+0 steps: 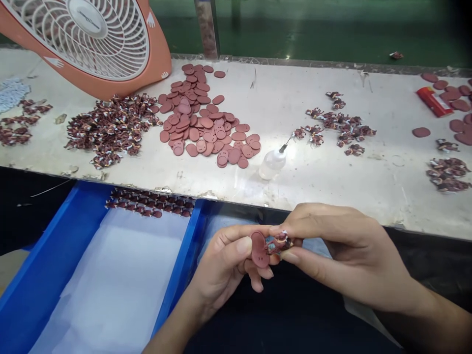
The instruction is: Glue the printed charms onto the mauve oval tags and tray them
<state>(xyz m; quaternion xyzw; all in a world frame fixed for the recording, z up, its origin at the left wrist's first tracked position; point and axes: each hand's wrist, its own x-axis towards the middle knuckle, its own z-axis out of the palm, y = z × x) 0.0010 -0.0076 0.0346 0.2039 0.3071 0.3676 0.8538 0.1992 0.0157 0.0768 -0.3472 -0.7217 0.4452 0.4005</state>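
My left hand (230, 263) pinches a reddish-brown oval base (260, 250) with small holes near its lower end. From the right, my right hand (342, 250) grips a small painted figurine (282, 241), brown with white and yellow parts. The figurine meets the base's right edge; whether the two are joined I cannot tell. Both hands are in front of the bench edge. Beyond them on the bench stands a clear squeeze bottle (272, 164) with a needle tip. A pile of oval bases (206, 123) and a heap of figurines (110, 125) lie to the left.
An orange fan (158, 54) stands at the back left of the white bench (228, 189). Below, a blue tray (44, 275) holds white sheets and rows of based figurines (151, 204). More figurines (337, 125) and a red packet (435, 102) lie to the right.
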